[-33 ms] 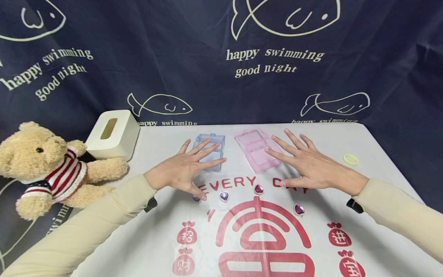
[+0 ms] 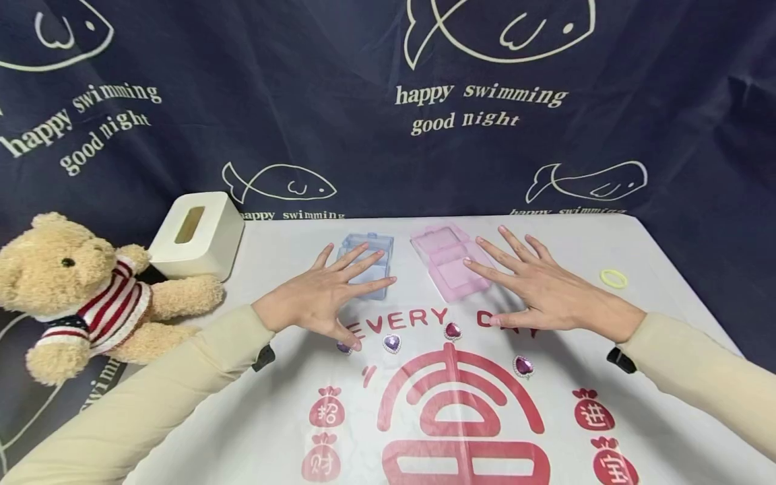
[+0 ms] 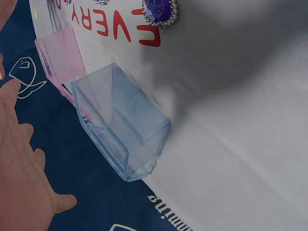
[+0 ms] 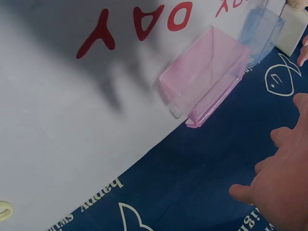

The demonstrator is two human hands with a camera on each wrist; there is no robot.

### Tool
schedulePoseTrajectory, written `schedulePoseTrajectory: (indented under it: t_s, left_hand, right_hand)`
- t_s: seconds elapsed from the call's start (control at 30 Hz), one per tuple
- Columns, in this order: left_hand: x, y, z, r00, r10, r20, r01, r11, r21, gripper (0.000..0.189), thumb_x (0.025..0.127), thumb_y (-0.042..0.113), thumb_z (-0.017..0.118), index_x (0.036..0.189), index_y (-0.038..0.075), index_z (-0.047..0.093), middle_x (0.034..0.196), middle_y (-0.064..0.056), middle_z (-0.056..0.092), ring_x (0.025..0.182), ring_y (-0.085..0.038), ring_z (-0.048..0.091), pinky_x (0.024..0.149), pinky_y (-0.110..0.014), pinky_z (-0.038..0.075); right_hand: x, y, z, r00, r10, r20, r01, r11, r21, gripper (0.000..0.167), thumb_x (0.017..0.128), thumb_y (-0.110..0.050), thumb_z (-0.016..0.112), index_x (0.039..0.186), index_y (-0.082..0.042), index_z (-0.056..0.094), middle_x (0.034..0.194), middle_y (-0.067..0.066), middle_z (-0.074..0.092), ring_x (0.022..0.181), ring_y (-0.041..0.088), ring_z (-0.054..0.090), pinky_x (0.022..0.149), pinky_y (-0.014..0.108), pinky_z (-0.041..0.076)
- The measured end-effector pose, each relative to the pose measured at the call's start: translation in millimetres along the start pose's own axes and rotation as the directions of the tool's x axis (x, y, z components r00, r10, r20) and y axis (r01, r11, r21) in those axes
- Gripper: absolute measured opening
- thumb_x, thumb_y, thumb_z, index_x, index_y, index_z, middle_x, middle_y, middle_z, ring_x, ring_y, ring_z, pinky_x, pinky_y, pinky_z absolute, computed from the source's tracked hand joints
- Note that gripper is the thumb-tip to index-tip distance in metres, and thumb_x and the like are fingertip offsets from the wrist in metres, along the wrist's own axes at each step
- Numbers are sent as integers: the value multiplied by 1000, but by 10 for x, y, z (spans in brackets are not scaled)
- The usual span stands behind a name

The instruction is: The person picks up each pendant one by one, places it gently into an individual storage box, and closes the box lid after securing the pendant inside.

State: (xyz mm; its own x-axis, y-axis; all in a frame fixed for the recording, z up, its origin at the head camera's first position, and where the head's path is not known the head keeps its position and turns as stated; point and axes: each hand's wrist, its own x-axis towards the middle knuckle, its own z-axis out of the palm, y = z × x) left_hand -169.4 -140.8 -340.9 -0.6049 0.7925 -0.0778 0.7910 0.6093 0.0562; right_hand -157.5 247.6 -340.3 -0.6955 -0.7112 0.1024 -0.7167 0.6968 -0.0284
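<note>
My left hand (image 2: 324,293) is spread above the table, holding nothing, with its fingers in front of a clear blue plastic box (image 3: 127,115) whose lid stands open. To the right, my right hand (image 2: 548,289) is spread too, its fingertips by a clear pink plastic box (image 4: 207,72), also with its lid open. Four-sided views show neither hand gripping anything. Heart-shaped gems with silvery rims lie nearer me: a purple one (image 3: 159,10) partly behind my left thumb, a lilac one (image 2: 391,343), a red one (image 2: 452,331) and a magenta one (image 2: 523,366).
A yellow ring (image 2: 613,279) lies at the table's right. At the left are a white tissue box (image 2: 206,236) and a teddy bear (image 2: 91,289) in a striped sweater. A dark blue curtain (image 2: 364,135) hangs behind the white printed tablecloth (image 2: 242,417).
</note>
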Motion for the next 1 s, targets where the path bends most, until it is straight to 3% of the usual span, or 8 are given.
schedulePoseTrajectory:
  t_s: [0.67, 0.77, 0.87, 0.93, 1.0]
  left_hand:
    - [-14, -60, -35, 999, -35, 21, 35, 999, -12, 104, 70, 72, 69, 154, 38, 17, 165, 0, -2, 151, -29, -5, 112, -72, 5]
    - [-13, -112, -22, 999, -53, 3, 53, 997, -55, 102, 72, 66, 71, 154, 37, 17, 165, 0, 1, 152, -29, -1, 112, -72, 8]
    - [-15, -218, 12, 991, -108, -75, 95, 983, -158, 94, 75, 49, 77, 153, 32, 25, 163, -4, 14, 150, -31, 12, 111, -69, 18]
    - [-21, -304, 60, 976, -169, -137, 129, 957, -261, 91, 75, 35, 81, 151, 27, 32, 159, -8, 23, 147, -33, 21, 111, -64, 25]
    - [-26, -389, 139, 956, -235, -177, 156, 915, -372, 90, 72, 23, 84, 148, 21, 36, 154, -13, 30, 142, -35, 28, 111, -61, 28]
  right_hand:
    - [5, 10, -44, 1000, -9, -1, 9, 1000, 8, 90, 81, -61, 66, 154, -31, 23, 163, 8, 12, 150, 34, -7, 109, 68, 16]
    - [28, -19, -26, 1000, 3, -8, -3, 999, 44, 90, 81, -58, 67, 154, -32, 21, 164, 8, 10, 150, 34, -7, 109, 68, 16]
    - [79, -102, 23, 998, 21, -51, -16, 994, 106, 89, 83, -50, 69, 155, -29, 19, 163, 9, 10, 150, 36, -5, 108, 68, 17]
    - [131, -196, 73, 995, 32, -92, -17, 986, 163, 88, 84, -43, 70, 155, -25, 20, 164, 10, 9, 150, 38, -3, 107, 69, 19]
    - [190, -320, 134, 992, 45, -116, -19, 976, 216, 88, 86, -39, 69, 155, -22, 18, 164, 9, 7, 150, 38, -2, 108, 69, 20]
